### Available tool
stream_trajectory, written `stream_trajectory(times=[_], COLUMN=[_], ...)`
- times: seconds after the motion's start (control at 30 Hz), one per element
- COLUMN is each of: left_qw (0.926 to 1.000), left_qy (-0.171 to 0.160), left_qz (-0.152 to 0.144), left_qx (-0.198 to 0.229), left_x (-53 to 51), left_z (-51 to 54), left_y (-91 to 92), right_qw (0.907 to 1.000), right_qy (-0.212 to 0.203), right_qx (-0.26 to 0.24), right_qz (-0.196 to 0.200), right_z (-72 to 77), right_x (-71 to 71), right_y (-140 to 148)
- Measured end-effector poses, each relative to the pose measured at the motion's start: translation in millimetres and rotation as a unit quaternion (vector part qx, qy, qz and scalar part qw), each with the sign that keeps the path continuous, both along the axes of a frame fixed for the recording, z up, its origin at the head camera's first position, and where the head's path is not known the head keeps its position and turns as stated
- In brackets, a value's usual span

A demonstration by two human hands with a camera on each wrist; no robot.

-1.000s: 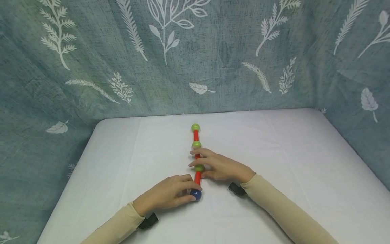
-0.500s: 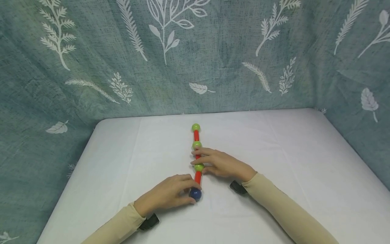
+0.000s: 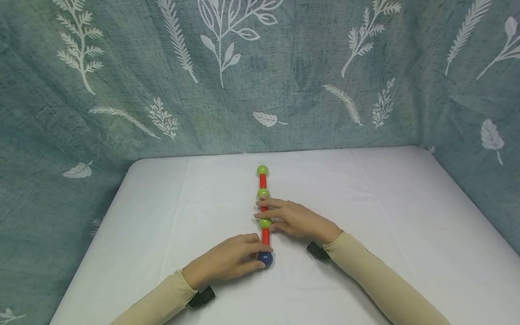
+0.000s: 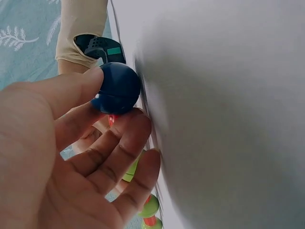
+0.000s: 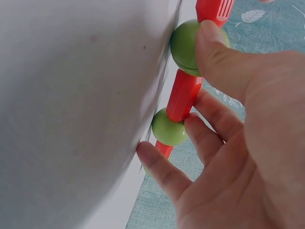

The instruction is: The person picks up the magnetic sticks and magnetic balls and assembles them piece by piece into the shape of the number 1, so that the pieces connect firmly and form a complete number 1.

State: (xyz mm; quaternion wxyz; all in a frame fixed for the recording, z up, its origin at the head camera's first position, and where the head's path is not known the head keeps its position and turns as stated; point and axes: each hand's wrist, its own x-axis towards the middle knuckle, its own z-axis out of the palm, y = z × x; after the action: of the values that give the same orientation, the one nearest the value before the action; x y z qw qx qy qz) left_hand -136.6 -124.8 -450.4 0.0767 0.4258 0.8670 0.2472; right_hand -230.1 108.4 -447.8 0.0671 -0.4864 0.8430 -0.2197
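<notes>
A line of green balls and red rods lies on the white table, with a blue ball [image 3: 265,259] at its near end. My left hand [image 3: 227,257] pinches that blue ball between thumb and forefinger; the left wrist view shows the thumb [image 4: 90,83] against its side. The nearest red rod [image 3: 266,237] meets the blue ball. My right hand [image 3: 298,220] holds the nearest green ball [image 5: 188,45], thumb on one side. Its other fingers reach across the middle red rod [image 5: 185,95], partly covering it in the head view.
Farther along the line are the middle green ball [image 3: 263,193], a far red rod [image 3: 262,181] and an end green ball [image 3: 262,170]. The white tabletop [image 3: 345,180] extends on both sides. A green leaf-patterned cloth [image 3: 300,108] hangs behind it.
Over the second, my right hand shifts slightly away from me, uncovering more of the nearest green ball. My left hand and the blue ball then move slightly right, straightening the line.
</notes>
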Motion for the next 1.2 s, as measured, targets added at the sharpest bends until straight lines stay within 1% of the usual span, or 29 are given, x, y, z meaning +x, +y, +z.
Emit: stream_trajectory(times=[0.2,0.37,0.57,0.7,0.8,1.03,1.2], left_qw=[1.0,0.9997,0.9995,0.9995,0.9996,0.9996,0.9996], left_qy=[0.001,0.015,0.03,0.032,0.028,0.028,0.027], left_qz=[0.0,-0.001,0.002,0.0,-0.003,0.003,-0.003], left_qx=[0.007,0.019,0.008,0.002,0.009,0.003,-0.001], left_x=[-0.6,-0.4,-0.9,-0.8,-0.8,0.3,0.0], left_z=[-1.2,-2.2,-2.0,-1.9,-2.8,-4.2,-4.2], left_y=[-0.8,0.5,4.2,3.5,2.5,2.5,3.5], right_qw=[1.0,1.0,1.0,1.0,0.9999,0.9999,0.9999], right_qy=[-0.002,-0.001,-0.002,-0.009,-0.01,-0.001,-0.003], right_qx=[0.005,0.004,0.001,0.001,0.004,0.007,0.008], right_qz=[-0.003,-0.004,-0.001,-0.002,-0.004,-0.008,-0.011], right_z=[0.1,-1.3,-2.2,-1.9,-1.9,-0.7,-1.5], right_x=[-0.8,-1.8,-2.4,-1.9,-1.5,-0.4,0.2], right_y=[0.2,0.5,0.6,0.6,0.2,0.1,0.5])
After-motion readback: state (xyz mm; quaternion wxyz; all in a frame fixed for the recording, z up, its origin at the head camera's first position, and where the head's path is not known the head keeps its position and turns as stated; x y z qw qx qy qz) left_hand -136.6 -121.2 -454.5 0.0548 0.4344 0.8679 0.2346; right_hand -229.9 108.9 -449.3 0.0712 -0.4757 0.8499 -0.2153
